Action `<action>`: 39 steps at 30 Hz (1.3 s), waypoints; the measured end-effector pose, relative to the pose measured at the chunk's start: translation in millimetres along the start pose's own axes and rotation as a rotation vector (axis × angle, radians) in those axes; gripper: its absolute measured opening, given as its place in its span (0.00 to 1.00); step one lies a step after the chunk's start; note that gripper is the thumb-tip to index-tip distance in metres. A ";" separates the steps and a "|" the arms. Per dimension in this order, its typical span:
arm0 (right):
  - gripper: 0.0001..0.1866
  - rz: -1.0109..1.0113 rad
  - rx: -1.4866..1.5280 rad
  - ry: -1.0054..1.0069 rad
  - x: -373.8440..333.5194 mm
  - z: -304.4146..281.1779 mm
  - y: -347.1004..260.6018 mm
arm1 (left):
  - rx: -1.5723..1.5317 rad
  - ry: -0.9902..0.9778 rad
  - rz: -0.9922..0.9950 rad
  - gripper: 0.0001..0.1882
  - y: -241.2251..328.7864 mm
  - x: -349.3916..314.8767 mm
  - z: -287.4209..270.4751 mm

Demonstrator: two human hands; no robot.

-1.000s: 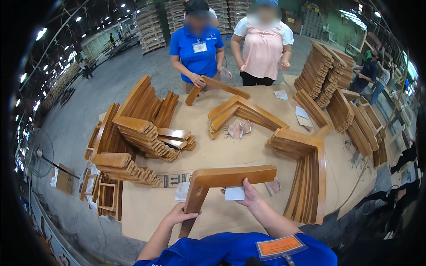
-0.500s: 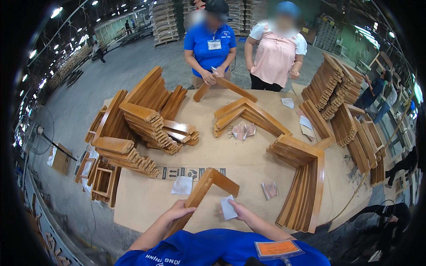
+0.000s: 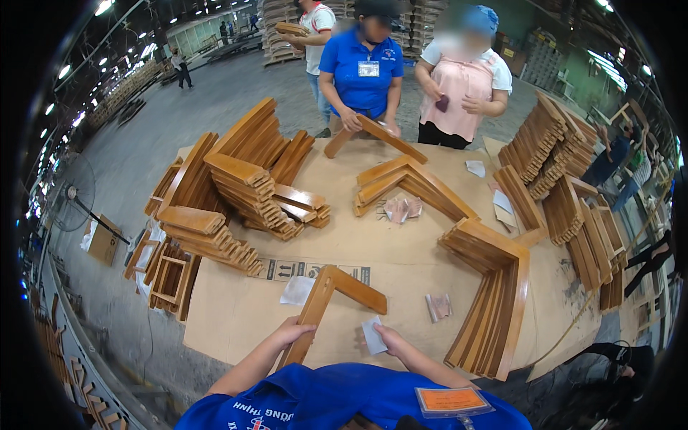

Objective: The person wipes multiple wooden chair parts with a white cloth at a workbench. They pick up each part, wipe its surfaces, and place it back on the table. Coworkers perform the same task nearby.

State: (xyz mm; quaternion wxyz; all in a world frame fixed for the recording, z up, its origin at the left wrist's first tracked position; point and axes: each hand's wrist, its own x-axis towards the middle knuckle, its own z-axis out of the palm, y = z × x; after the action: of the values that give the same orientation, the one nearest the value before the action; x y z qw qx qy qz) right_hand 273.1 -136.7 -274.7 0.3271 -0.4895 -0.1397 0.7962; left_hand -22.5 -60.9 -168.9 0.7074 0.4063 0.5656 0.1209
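I've got the cardboard-covered table (image 3: 412,276) filling my feed, dark printed symbols along its near part, partly hidden by wood. Big stack of brown wooden pieces (image 3: 240,190) at left, inner ones masked by the outer; another row (image 3: 494,308) at right. Below, the wearer's blue shirt (image 3: 344,394), cut off by the lower edge, pale lettering across it. And here's the L-shaped wooden piece (image 3: 315,308), over the table's near side: long axis running away and slightly right, corner at the far end, shorter leg angling right and back; its near end vanishes behind the shirt. Orange badge (image 3: 453,401), print too small for me. Left hand (image 3: 290,332) clamped around the long leg; right hand (image 3: 390,340) pinching a white sheet (image 3: 373,335), just beside the wood.
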 end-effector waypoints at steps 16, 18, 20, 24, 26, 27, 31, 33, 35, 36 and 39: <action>0.15 -1.032 -0.815 0.635 22.1 7.4 -65.5 | 0.035 -0.079 0.109 0.29 20.1 10.1 10.4; 0.16 -1.073 -0.832 0.695 26.6 12.4 -69.5 | 0.075 -0.096 0.159 0.28 30.3 4.9 8.0; 0.18 -1.094 -0.826 0.729 34.1 16.3 -66.2 | 0.022 -0.129 0.160 0.28 39.9 -1.0 3.9; 0.22 -1.126 -1.003 0.724 55.1 17.1 -45.5 | -0.020 -0.101 0.084 0.30 44.7 -4.6 4.3; 0.25 -1.130 -1.047 0.581 65.9 19.7 -36.5 | 0.005 -0.085 0.076 0.29 42.7 -2.9 8.0; 0.26 -1.054 -1.042 0.603 71.1 24.3 -32.9 | 0.023 -0.070 0.157 0.28 42.0 -1.9 9.8; 0.27 -1.122 -1.060 0.650 86.1 44.1 -31.5 | 0.062 -0.042 0.142 0.28 42.4 -0.2 12.6; 0.27 -1.155 -1.096 0.637 88.9 49.7 -32.3 | 0.100 -0.023 0.136 0.27 43.6 -0.3 12.9; 0.31 -1.240 -1.205 0.448 87.5 49.6 -31.2 | 0.112 -0.019 0.199 0.25 44.2 -1.4 14.5; 0.31 -1.168 -1.345 0.522 87.2 50.0 -30.5 | 0.122 0.007 0.097 0.23 44.6 -3.8 13.5; 0.24 -1.014 -0.992 0.627 80.7 39.2 -26.8 | 0.030 0.017 0.055 0.24 46.2 -7.3 15.8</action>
State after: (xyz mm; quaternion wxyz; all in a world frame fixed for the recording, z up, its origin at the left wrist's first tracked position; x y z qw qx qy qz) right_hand 224.5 -59.8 -296.9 0.4186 -0.6573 -0.5877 0.2177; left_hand 2.6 -42.8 -130.4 0.6929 0.4312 0.5619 0.1351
